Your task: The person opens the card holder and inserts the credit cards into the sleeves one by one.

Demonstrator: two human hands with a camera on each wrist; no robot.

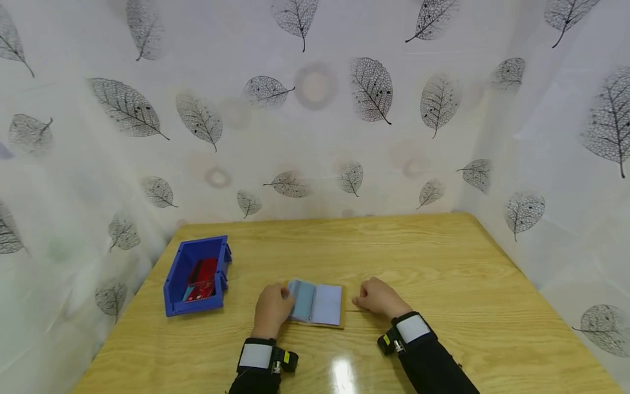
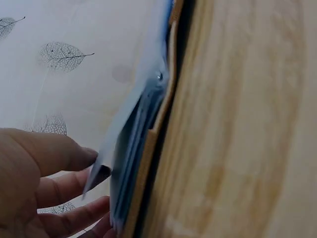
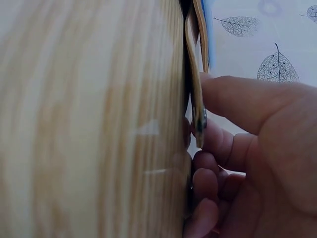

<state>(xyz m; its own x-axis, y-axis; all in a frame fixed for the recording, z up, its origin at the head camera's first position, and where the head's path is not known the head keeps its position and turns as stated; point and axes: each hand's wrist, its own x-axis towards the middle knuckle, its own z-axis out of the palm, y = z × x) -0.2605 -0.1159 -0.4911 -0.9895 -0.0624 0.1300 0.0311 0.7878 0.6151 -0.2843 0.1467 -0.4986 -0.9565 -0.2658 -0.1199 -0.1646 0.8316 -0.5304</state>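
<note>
A small card holder [image 1: 327, 305] lies spread on the table, with a tan cover and bluish clear plastic sleeves. At its left side my left hand [image 1: 269, 309] pinches the edge of one plastic sleeve [image 2: 119, 129] between thumb and forefinger. That sleeve is lifted apart from the stack of sleeves [image 2: 138, 144] beneath it. To the right of the holder, my right hand [image 1: 381, 297] holds the end of the tan closing strap [image 3: 196, 84], its thumb and forefinger on either side. The strap has a metal snap close to its tip.
A blue plastic bin [image 1: 172, 290] stands at the left of the wooden table [image 1: 403, 251], with red cards [image 1: 203, 279] and a bit of light blue inside. A white curtain [image 1: 315, 142] printed with leaves hangs behind and along both sides.
</note>
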